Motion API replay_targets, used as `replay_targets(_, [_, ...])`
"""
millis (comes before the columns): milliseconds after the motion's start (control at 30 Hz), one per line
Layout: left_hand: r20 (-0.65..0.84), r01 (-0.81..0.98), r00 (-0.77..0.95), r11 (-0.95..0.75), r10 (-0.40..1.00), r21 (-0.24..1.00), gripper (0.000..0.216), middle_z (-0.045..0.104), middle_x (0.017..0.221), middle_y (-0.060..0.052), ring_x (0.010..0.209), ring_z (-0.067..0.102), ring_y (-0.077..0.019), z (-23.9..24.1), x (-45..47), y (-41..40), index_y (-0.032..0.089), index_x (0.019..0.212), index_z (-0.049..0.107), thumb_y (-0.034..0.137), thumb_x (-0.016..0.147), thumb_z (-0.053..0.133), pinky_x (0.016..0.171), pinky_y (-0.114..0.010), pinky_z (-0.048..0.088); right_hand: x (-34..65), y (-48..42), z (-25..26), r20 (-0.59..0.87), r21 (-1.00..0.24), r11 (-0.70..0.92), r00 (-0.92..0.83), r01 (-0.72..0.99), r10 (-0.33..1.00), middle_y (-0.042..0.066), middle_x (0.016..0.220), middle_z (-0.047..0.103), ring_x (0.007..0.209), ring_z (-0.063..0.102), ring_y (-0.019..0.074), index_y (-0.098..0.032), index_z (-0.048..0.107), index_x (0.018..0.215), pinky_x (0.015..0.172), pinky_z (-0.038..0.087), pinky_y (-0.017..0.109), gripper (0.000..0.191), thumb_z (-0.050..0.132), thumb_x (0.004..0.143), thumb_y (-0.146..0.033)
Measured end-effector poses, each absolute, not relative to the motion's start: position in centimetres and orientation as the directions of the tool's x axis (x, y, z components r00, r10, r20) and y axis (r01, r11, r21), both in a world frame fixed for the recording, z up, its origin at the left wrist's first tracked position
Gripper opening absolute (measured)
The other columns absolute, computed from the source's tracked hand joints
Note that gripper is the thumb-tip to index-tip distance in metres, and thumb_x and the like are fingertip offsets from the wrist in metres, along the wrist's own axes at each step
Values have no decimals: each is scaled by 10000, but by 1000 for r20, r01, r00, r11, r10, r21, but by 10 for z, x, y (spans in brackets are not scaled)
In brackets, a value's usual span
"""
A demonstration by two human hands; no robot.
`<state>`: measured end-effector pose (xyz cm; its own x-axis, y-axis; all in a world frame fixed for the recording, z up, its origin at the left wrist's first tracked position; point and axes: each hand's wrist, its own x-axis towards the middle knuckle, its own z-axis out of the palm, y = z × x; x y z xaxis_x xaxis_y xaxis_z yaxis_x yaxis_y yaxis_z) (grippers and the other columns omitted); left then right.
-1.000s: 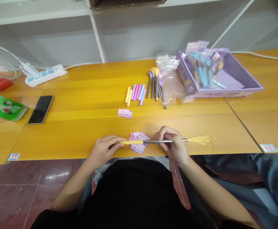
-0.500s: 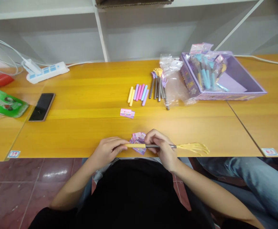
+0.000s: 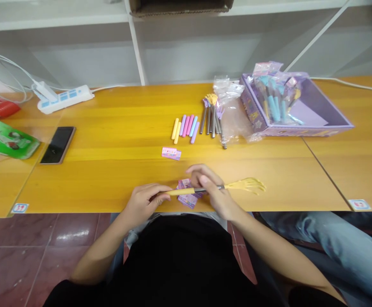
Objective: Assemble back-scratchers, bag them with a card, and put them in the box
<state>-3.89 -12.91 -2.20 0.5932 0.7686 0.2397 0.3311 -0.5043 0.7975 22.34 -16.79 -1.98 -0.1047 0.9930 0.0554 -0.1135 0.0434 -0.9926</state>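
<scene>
At the lower centre of the frame, the left hand pinches the handle end of a yellow back scratcher between thumb and fingers. The right hand is loosely closed around its metal rod, thumb on the near side and index finger stretched out toward the left. The back scratcher lies almost level across the frame, yellow handle at left, fan of yellow prongs at right, above the front part of the wooden surface. Beneath it, a loose pile of printed cards is partly covered by the tool and the right hand, and two overlapping cards lie a little higher in the frame. Above those sits a row of seven coloured handles in yellow, purple, pink and blue; just to their right is a cluster of metal rods with yellow and purple heads, touching clear plastic bags. At upper right, a purple box holds wrapped scratchers with blue handles. On the left side are a dark phone, a green package and a white power strip. Someone's jeans-clad leg shows at lower right.
</scene>
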Motion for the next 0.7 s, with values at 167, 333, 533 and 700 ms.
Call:
replay_targets(167, [178, 353, 622, -476, 762, 806, 231, 785, 877, 1, 729, 681, -130, -22, -38, -128, 239, 1202, 789, 373, 1116, 622, 719, -239, 519, 244, -162, -16, 199, -967, 209, 76, -146, 977, -29, 665, 368, 594, 307, 167, -258, 735, 1051, 574, 247, 331, 556, 411, 1101, -707])
replay_targets(333, [203, 365, 705, -592, 680, 718, 269, 730, 883, -19, 776, 658, -143, -25, -38, -126, 206, 1199, 795, 385, 1120, 610, 730, -245, 479, 237, -163, -14, 119, -987, 119, 11, -108, 993, -1, 687, 484, 581, 389, 157, -237, 692, 906, 535, 301, 320, 609, 393, 1095, -733])
replay_targets(533, [228, 372, 725, -647, 650, 666, 278, 680, 839, -21, 759, 625, -144, -29, -38, -128, 179, 1092, 780, 340, 1144, 560, 715, -257, 452, 226, -165, -17, 52, -993, 50, -16, -106, 999, 11, 729, 563, 576, 415, 150, -234, 668, 913, 507, 332, 299, 641, 382, 1074, -784])
replay_targets(700, [235, 373, 716, -644, 658, 668, 280, 683, 839, -25, 758, 628, -148, -29, -38, -129, 183, 1118, 779, 344, 1148, 552, 714, -263, 462, 224, -172, -22, 20, -993, 12, -62, -115, 998, 11, 759, 577, 592, 448, 152, -241, 668, 952, 530, 359, 292, 617, 335, 1111, -736])
